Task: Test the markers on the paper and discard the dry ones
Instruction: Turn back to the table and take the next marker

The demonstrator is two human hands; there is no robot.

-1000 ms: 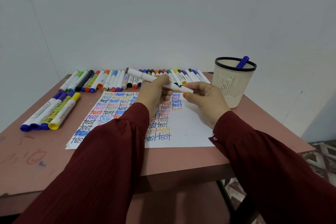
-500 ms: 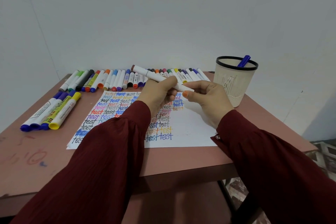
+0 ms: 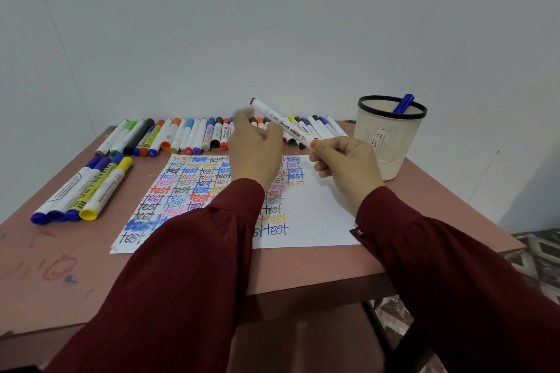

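A white marker [image 3: 285, 124] with a brown far end and an orange near end hangs tilted above the back of the paper [image 3: 318, 215]. My right hand [image 3: 348, 166] pinches its orange end. My left hand [image 3: 254, 154] hovers just left of the marker, blurred, fingers loosely curled, with nothing visible in it. The paper is covered with coloured "test" words, partly hidden by my left arm. A beige cup with a black rim [image 3: 391, 142] stands at the right with a blue marker [image 3: 403, 103] in it.
Several markers lie in a row [image 3: 188, 136] along the back of the pink table [image 3: 303, 269]. Several thick markers [image 3: 85, 194] lie at the left. The table's right edge is close to the cup, with floor beyond.
My left hand has let go of the marker's middle and moved left. The marker has risen and now hangs from my right hand alone.
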